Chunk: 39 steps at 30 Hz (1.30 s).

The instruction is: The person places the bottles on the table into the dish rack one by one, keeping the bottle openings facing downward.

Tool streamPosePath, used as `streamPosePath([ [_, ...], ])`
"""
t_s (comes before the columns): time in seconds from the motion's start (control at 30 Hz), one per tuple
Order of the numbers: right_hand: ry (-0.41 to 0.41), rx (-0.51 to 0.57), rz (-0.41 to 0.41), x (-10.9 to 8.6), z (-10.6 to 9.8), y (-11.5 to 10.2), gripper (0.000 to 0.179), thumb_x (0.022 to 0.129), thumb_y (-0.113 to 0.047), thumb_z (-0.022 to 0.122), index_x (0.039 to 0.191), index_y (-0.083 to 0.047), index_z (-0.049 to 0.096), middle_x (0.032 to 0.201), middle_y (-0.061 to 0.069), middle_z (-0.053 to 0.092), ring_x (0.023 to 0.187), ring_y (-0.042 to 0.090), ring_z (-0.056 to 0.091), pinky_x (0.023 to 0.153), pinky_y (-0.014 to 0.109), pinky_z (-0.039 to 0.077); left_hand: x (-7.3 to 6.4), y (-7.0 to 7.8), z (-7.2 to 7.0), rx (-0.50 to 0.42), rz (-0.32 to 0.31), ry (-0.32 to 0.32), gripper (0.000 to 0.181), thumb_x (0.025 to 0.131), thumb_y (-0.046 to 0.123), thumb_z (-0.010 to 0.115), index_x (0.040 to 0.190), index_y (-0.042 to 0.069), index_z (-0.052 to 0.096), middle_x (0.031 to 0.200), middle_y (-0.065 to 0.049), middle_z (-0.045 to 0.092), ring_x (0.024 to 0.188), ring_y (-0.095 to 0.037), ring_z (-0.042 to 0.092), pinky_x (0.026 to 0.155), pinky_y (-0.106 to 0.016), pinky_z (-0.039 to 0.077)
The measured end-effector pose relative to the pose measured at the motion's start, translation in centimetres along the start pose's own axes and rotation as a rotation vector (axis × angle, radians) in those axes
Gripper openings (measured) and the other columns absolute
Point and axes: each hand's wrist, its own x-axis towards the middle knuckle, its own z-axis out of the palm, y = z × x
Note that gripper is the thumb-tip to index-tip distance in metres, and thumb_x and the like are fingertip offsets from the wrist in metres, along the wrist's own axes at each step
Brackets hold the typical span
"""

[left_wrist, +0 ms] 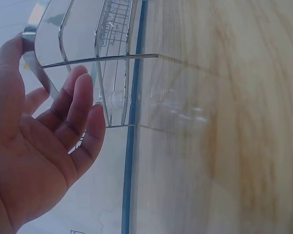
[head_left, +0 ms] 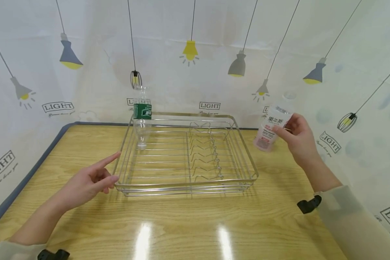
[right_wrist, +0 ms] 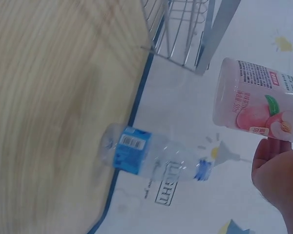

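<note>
My right hand point(head_left: 297, 141) pinches a clear plastic bottle with a pink peach label point(head_left: 268, 131), held tilted to the right of the wire dish rack point(head_left: 188, 186). The right wrist view shows the base end of this bottle; its upper end runs out of frame. At the rack's left side, my left hand point(head_left: 87, 182) touches the rim with index finger and thumb spread apart, its other fingers loosely bent. A clear bottle with a green label point(head_left: 143, 112) stands neck down inside the rack, at its back left corner.
In the right wrist view a clear bottle with a blue label and blue cap point(right_wrist: 132, 150) stands on the wooden table point(head_left: 182, 220). Wavy wire dividers point(head_left: 204, 151) fill the rack's right half. A lamp-patterned cloth point(head_left: 169, 72) hangs behind the table.
</note>
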Motion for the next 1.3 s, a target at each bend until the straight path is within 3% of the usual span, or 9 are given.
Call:
streamPosePath([
  [0.23, -0.053, 0.054, -0.053, -0.4, 2.4, -1.6, 0.038, 0.106, 0.001, 0.068, 0.139, -0.017, 0.057, 0.128, -0.003, 0.069, 0.113, 0.012, 0.064, 0.095, 0.018, 0.056, -0.2, 0.0, -0.2, 0.012, 0.040, 0.035, 0.071, 0.114, 0.027, 0.062, 0.176, 0.027, 0.027, 0.099, -0.012, 0.073, 0.079, -0.020, 0.069, 0.064, -0.031, 0.052],
  [0.4, -0.095, 0.018, -0.066, -0.6, 3.9, -2.1, 0.041, 0.108, -0.002, 0.065, 0.145, -0.019, 0.056, 0.130, -0.003, 0.068, 0.114, 0.013, 0.064, 0.096, 0.021, 0.056, -0.5, 0.2, -0.3, 0.034, 0.110, 0.134, 0.068, 0.114, 0.022, 0.063, 0.174, 0.028, 0.033, 0.097, -0.003, 0.073, 0.075, -0.017, 0.066, 0.063, -0.032, 0.051],
  [0.53, -0.133, -0.023, -0.039, -0.6, 5.3, -2.6, 0.046, 0.109, -0.007, 0.066, 0.151, -0.019, 0.053, 0.134, -0.002, 0.066, 0.118, 0.017, 0.063, 0.098, 0.021, 0.056, -0.4, 1.3, -0.3, 0.039, 0.189, 0.206, 0.066, 0.112, 0.015, 0.066, 0.172, 0.025, 0.041, 0.092, 0.005, 0.070, 0.070, -0.017, 0.063, 0.060, -0.030, 0.050],
  [0.7, -0.192, -0.061, -0.017, -0.6, 7.5, -3.1, 0.051, 0.108, -0.008, 0.067, 0.155, -0.016, 0.050, 0.135, 0.000, 0.063, 0.118, 0.020, 0.061, 0.098, 0.022, 0.056, -0.1, 3.1, -0.3, 0.045, 0.218, 0.248, 0.063, 0.111, 0.015, 0.068, 0.169, 0.026, 0.046, 0.092, 0.003, 0.071, 0.066, -0.017, 0.059, 0.055, -0.029, 0.049],
  [1.03, -0.288, -0.039, -0.014, -0.6, 11.7, -3.1, 0.053, 0.102, -0.002, 0.068, 0.152, -0.007, 0.050, 0.127, 0.002, 0.064, 0.112, 0.022, 0.061, 0.097, 0.027, 0.057, 1.1, 6.6, 0.7, 0.043, 0.278, 0.210, 0.061, 0.109, 0.016, 0.072, 0.165, 0.028, 0.052, 0.094, 0.005, 0.070, 0.067, -0.015, 0.059, 0.057, -0.029, 0.049],
  [1.3, -0.353, -0.019, -0.063, -0.7, 14.3, -3.4, 0.058, 0.101, -0.002, 0.068, 0.156, -0.002, 0.049, 0.127, -0.001, 0.066, 0.115, 0.022, 0.062, 0.099, 0.030, 0.056, 3.0, 9.4, 1.9, -0.002, 0.303, 0.136, 0.061, 0.110, 0.021, 0.070, 0.166, 0.033, 0.050, 0.108, -0.001, 0.073, 0.082, -0.015, 0.071, 0.067, -0.028, 0.056],
])
